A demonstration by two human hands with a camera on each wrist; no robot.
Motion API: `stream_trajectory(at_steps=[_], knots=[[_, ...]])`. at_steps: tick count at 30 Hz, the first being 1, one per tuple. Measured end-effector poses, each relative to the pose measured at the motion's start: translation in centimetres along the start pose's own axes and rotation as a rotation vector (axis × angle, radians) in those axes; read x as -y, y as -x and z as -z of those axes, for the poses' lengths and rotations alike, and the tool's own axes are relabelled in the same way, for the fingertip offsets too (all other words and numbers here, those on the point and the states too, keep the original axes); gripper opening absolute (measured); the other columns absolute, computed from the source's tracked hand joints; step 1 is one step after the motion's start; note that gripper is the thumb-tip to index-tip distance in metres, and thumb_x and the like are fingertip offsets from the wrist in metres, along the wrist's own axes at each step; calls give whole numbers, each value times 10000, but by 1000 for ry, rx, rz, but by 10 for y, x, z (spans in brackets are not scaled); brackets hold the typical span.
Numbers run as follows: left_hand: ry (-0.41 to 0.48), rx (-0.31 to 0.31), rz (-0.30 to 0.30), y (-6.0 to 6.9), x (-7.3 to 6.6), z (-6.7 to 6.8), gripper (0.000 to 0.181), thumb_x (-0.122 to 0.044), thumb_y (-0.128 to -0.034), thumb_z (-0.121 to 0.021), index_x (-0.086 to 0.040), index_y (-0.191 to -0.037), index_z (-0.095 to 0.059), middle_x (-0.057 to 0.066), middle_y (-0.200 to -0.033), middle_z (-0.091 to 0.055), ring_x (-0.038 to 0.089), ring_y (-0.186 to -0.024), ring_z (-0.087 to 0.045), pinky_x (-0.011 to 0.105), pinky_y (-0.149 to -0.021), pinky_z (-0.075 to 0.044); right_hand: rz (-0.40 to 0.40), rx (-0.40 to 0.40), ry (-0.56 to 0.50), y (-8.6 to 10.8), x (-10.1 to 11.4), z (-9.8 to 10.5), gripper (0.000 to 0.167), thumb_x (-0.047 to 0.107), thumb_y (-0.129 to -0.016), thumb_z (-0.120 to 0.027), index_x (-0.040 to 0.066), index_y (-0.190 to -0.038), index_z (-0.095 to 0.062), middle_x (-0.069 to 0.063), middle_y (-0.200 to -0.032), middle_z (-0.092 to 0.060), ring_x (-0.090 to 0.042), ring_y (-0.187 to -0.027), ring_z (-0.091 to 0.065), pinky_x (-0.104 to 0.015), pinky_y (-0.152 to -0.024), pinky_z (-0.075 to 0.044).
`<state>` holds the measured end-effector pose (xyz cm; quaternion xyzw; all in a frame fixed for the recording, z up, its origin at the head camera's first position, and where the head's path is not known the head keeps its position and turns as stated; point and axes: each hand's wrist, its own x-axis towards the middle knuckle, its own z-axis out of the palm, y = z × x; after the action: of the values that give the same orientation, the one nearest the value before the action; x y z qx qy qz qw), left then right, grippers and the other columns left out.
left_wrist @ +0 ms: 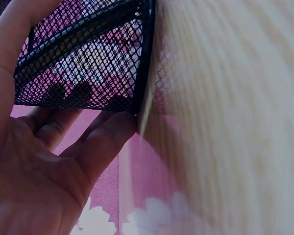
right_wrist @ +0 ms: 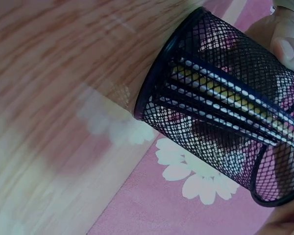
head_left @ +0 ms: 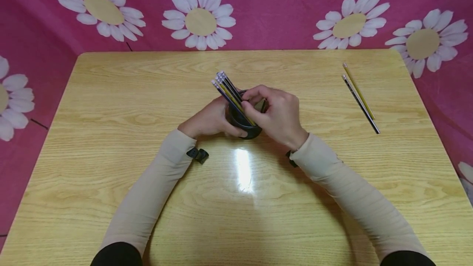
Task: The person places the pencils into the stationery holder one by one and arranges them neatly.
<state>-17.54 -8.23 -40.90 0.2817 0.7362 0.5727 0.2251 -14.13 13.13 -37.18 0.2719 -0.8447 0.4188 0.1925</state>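
A black mesh pencil cup (head_left: 251,131) stands near the middle of the table, and my left hand (head_left: 212,120) grips its side. In the left wrist view the fingers (left_wrist: 108,142) curl about the mesh wall. Several pencils (head_left: 227,87), dark-striped and yellow, lean out of the cup toward the upper left, white ends up. Over the rim, my right hand (head_left: 278,112) pinches at one of these pencils with thumb and forefinger; the exact contact is partly hidden. Through the mesh in the right wrist view, the pencils (right_wrist: 220,95) lie side by side down to the base.
On the right of the wooden table (head_left: 111,93) lie two loose pencils, a yellow one (head_left: 359,91) and a black-striped one (head_left: 360,104), close together. A pink flowered cloth (head_left: 273,11) hangs behind the table's far edge.
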Motion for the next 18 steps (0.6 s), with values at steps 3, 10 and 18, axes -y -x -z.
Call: stream_trajectory(at_steps=[3, 10, 18], knots=[[9, 4, 9, 0, -1, 0, 878, -15, -758, -992, -29, -1494, -514, 98, -1426, -632, 203, -1315, -581, 355, -1207, -362, 8, -26, -17, -1, -1, 5, 80, 90, -936, -825, 35, -990, -806, -33, -825, -777, -131, -611, -623, -214, -540, -422], [-42, -6, 10, -1, 2, 2, 942, -57, -737, -1012, -13, -1513, -479, 108, -1415, -632, 221, -1324, -580, 374, -1220, -337, 33, -80, 51, -3, -10, 33, 121, 167, -967, -783, 48, -976, -802, -53, -801, -770, -114, -508, -445, -217, -497, -312], [-36, -10, -15, -4, 8, 1, 937, -95, -732, -1030, -24, -1527, -539, 121, -1423, -634, 215, -1330, -588, 359, -1221, -344, -57, -103, 159, 9, -39, 71, 126, 163, -956, -813, 42, -991, -810, -55, -797, -772, -50, -530, -422, -196, -523, -301]])
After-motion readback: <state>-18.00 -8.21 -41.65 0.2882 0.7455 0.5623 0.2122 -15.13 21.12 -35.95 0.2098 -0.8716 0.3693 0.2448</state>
